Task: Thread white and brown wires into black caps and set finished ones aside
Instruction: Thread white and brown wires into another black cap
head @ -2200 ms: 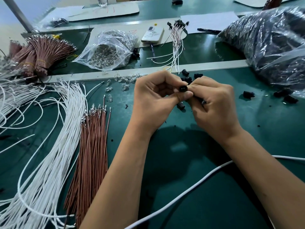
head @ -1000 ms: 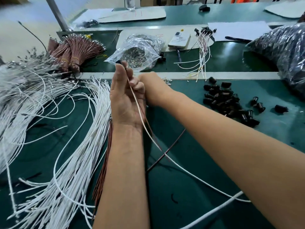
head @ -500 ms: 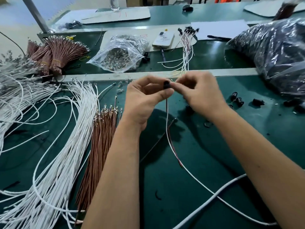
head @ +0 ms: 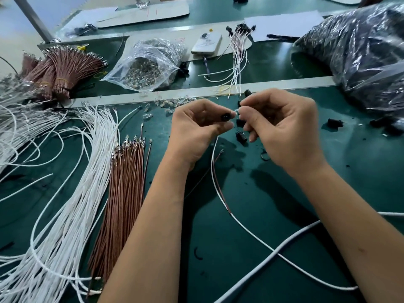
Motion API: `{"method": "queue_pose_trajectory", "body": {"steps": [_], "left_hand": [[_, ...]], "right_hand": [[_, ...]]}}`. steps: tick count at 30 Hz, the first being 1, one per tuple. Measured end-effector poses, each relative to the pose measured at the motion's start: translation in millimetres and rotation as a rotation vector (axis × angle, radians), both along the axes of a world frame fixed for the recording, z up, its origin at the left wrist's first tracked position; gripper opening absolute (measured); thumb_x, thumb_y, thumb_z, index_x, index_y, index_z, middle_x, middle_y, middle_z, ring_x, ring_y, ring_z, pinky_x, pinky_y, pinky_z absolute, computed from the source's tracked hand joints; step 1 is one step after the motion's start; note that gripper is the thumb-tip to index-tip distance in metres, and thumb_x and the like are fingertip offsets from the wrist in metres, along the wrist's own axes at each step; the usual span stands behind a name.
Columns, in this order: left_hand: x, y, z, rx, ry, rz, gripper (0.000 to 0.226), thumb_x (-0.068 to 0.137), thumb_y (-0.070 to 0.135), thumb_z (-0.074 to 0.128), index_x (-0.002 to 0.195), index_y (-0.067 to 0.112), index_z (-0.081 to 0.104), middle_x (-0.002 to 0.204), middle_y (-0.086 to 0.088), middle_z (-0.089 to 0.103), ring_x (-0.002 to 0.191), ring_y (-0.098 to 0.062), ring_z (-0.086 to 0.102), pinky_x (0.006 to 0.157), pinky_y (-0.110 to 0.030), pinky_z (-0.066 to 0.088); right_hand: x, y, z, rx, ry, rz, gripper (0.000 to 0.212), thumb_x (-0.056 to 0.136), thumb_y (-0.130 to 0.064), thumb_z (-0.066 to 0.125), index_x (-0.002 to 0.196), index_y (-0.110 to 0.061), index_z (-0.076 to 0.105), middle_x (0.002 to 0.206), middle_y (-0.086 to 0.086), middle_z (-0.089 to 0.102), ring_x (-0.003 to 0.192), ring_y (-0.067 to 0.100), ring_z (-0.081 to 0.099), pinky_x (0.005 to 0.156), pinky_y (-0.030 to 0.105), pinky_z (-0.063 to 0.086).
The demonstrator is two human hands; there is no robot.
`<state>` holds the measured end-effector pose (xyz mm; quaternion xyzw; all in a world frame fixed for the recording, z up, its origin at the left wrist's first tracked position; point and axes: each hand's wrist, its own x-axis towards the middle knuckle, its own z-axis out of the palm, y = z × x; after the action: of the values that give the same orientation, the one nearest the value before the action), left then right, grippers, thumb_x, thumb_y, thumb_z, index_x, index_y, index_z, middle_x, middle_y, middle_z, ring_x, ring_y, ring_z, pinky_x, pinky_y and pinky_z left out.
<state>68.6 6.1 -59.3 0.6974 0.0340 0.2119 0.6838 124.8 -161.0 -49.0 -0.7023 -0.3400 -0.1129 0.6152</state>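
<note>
Black cap (head: 225,117) pinched in left hand (head: 196,130); right hand (head: 282,127) fingers pinch wire tip.

Both forearms reach in above the tabletop; left hand (head: 196,127) pinches with curled fingers, right hand (head: 282,127) pinches close beside it.

No legible text; faint red marks on cardboard sheet (head: 153,13) too blurred to read.

Bare mat (head: 251,248) lies between the forearms, crossed by a white wire (head: 247,228); wire bundles (head: 72,193) crowd the left, loose caps (head: 241,135) and bag (head: 360,51) the right
</note>
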Motion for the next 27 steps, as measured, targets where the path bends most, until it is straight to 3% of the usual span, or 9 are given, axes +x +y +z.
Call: {"method": "queue_pose_trajectory", "body": {"steps": [4,10,16,23,27], "left_hand": [[0.1,0.1,0.2,-0.01,-0.016,-0.003,0.025,0.072,-0.017,0.078,0.081,0.006,0.07,0.081,-0.001,0.077,0.078,-0.013,0.073,0.075,-0.024,0.056],[-0.4,0.4,1.5,-0.015,-0.042,0.01,0.024,0.073,-0.017,0.078,0.08,0.004,0.069,0.081,-0.006,0.075,0.078,-0.017,0.07,0.077,-0.029,0.058],[-0.3,1.1,1.8,0.046,-0.054,0.028,0.026,0.072,-0.012,0.081,0.076,0.012,0.071,0.081,-0.01,0.074,0.079,-0.023,0.069,0.088,-0.054,0.058],[3.0,1.3,-1.9,0.263,-0.082,0.101,0.02,0.068,-0.004,0.088,0.078,0.003,0.072,0.079,-0.009,0.075,0.075,-0.019,0.072,0.076,-0.034,0.059],[3.4,-0.6,-2.5,0.38,-0.083,0.145,0.021,0.066,-0.002,0.089,0.076,0.008,0.073,0.076,0.001,0.074,0.073,-0.01,0.072,0.072,-0.026,0.057]], "right_hand": [[-1.6,-0.2,-0.9,-0.026,-0.05,-0.013,0.01,0.093,-0.016,0.079,0.095,-0.006,0.076,0.071,0.0,0.072,0.054,0.021,0.069,0.051,0.034,0.056],[-5.9,4.0,-2.4,-0.04,-0.1,-0.006,0.005,0.093,-0.013,0.077,0.097,-0.011,0.077,0.077,-0.006,0.074,0.06,0.016,0.072,0.056,0.031,0.059],[-5.7,5.0,-5.0,-0.085,-0.117,-0.027,0.002,0.092,-0.012,0.077,0.093,-0.011,0.078,0.072,-0.007,0.073,0.056,0.012,0.072,0.052,0.036,0.06],[-4.8,4.4,-7.0,-0.135,-0.068,-0.041,0.001,0.09,-0.008,0.076,0.09,-0.009,0.077,0.069,0.0,0.073,0.054,0.011,0.072,0.052,0.036,0.061],[-3.8,3.9,-8.0,-0.171,-0.034,-0.061,0.003,0.09,-0.006,0.075,0.088,-0.008,0.076,0.068,-0.003,0.073,0.054,0.01,0.072,0.052,0.036,0.061]]}}
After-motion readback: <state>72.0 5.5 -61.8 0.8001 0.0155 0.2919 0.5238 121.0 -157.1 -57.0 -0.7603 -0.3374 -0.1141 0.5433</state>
